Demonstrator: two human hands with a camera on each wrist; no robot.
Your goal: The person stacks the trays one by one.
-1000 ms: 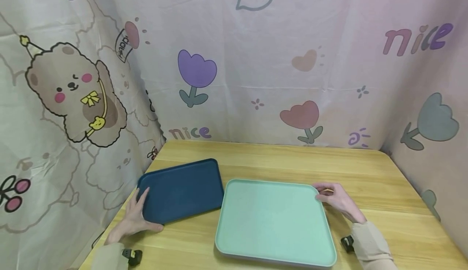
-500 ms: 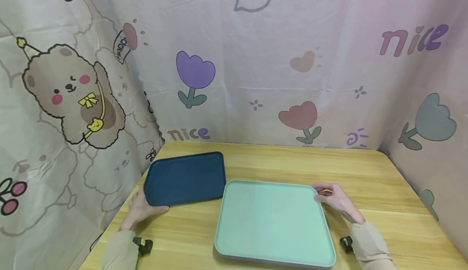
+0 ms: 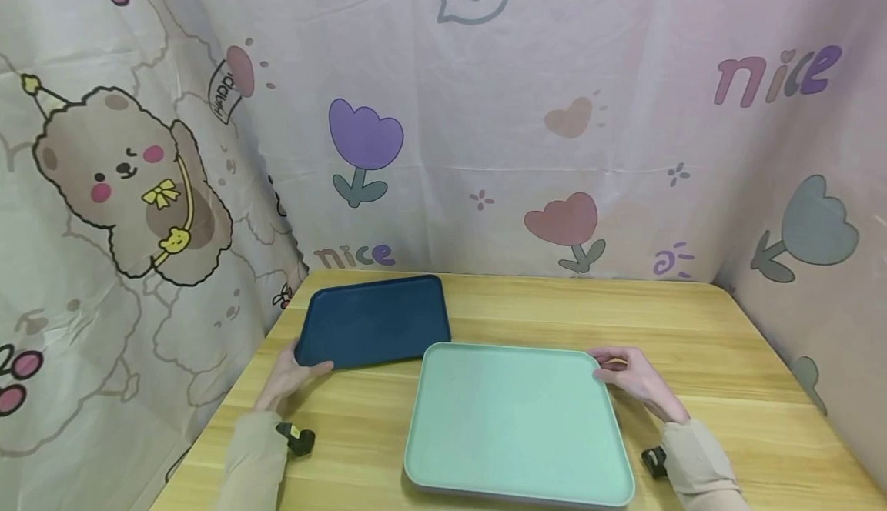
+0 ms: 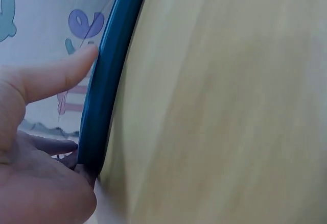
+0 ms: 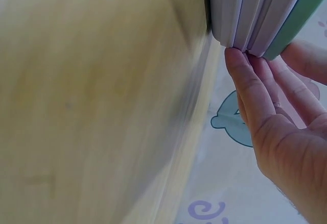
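A dark blue rectangular tray lies at the back left of the table. At its near left corner is my left hand: the thumb lies along the near side, the fingers along the left side. In the left wrist view the thumb meets the blue rim and fingertips reach the corner. A larger mint green tray sits at front centre. Beneath its green edge, the right wrist view shows several pale lavender edges stacked. My right hand touches this stack's far right corner with nearly straight fingers.
The wooden table shows its grain around the trays. Printed cloth hangs behind it and at both sides. Each wrist wears a small black camera. The blue tray's right end comes close to the green tray's far left corner; contact cannot be told.
My left hand has slid the blue tray away and to the right, turning it slightly. Its fingers have moved from over the tray to round its corner. The right hand and green tray stay put.
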